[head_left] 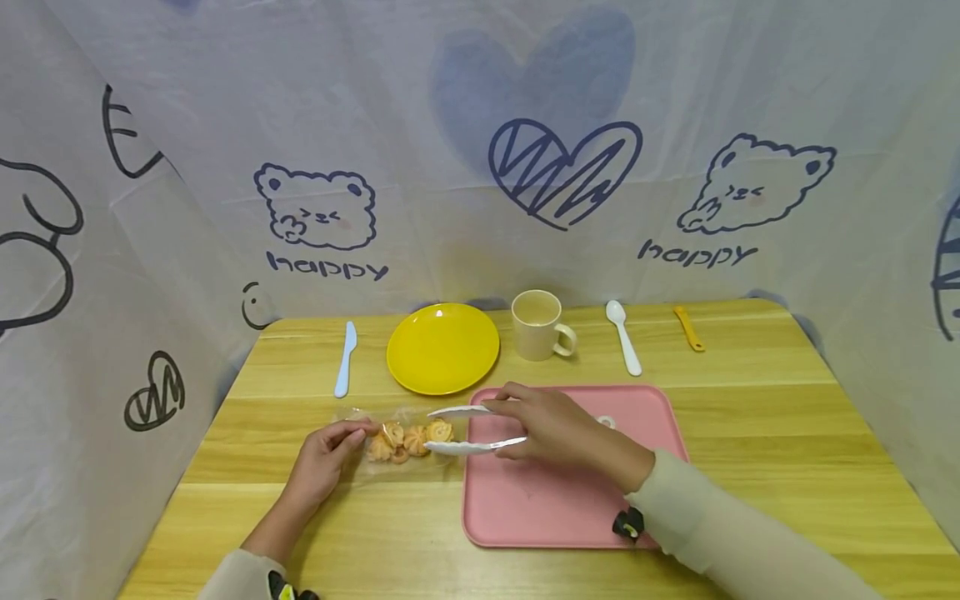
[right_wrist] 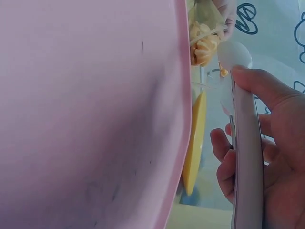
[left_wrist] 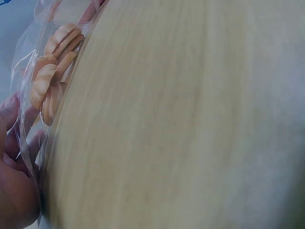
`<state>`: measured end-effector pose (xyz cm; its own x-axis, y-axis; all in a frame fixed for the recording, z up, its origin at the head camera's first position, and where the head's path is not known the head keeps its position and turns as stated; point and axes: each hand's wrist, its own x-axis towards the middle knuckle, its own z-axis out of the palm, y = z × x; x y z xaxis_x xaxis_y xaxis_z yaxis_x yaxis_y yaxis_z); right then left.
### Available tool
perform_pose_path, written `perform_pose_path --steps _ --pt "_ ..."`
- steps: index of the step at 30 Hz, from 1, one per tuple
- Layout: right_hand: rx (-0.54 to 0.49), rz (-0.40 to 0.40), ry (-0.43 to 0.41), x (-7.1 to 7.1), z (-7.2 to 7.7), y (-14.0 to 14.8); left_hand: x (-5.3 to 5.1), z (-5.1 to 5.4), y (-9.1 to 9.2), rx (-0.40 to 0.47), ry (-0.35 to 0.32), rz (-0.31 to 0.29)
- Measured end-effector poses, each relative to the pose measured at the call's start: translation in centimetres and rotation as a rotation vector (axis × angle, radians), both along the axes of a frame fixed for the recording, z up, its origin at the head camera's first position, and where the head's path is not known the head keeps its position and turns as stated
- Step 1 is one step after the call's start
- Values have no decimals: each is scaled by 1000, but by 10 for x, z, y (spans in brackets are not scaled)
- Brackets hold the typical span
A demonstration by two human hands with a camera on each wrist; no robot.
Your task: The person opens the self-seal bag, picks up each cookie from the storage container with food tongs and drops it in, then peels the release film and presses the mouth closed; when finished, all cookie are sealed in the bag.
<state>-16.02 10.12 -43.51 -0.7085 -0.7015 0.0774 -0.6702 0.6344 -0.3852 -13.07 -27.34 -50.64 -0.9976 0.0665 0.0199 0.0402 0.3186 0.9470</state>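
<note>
My left hand (head_left: 321,460) pinches the left end of a clear plastic bag (head_left: 405,414) on the table. Several swirled, golden cookies (head_left: 416,441) lie inside it; the left wrist view shows the cookies (left_wrist: 52,71) close to the fingers. In my right hand (head_left: 551,427) is a pair of tongs (head_left: 453,447) with white tips. Their arms stand apart, reaching over the bag's right part with nothing clearly held between them. The right wrist view shows the thumb and fingers around the tongs' metal handle (right_wrist: 248,157). A pink tray (head_left: 525,508) lies beneath the right hand.
Along the back of the table stand a white knife (head_left: 346,360), a yellow plate (head_left: 442,348), a cream mug (head_left: 536,327), a white spoon (head_left: 624,337) and a small yellow utensil (head_left: 688,328). A drawn-on cloth (head_left: 450,225) hangs behind and at both sides.
</note>
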Motion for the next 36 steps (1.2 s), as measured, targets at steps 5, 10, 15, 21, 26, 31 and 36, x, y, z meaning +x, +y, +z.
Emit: perform_pose_path --steps 5,10,15,21,26,31,36 --pt "-12 3 -6 -11 -4 -14 0 0 0 -8 -8 6" --pt "-29 15 -25 -19 -8 -26 0 0 0 -9 -6 11" --pt "-12 13 -17 -22 -10 -36 -1 1 1 -5 -8 11" --pt "-17 -4 -47 -24 -13 -42 -1 0 0 10 -9 12" --pt "-27 -7 -75 -25 -14 -42 -1 0 1 15 -11 20" --pt "-28 -11 -96 -25 -15 -43 -1 1 1 6 -13 22" --pt "-18 -12 -101 -24 -16 -42 -1 1 1 6 0 15"
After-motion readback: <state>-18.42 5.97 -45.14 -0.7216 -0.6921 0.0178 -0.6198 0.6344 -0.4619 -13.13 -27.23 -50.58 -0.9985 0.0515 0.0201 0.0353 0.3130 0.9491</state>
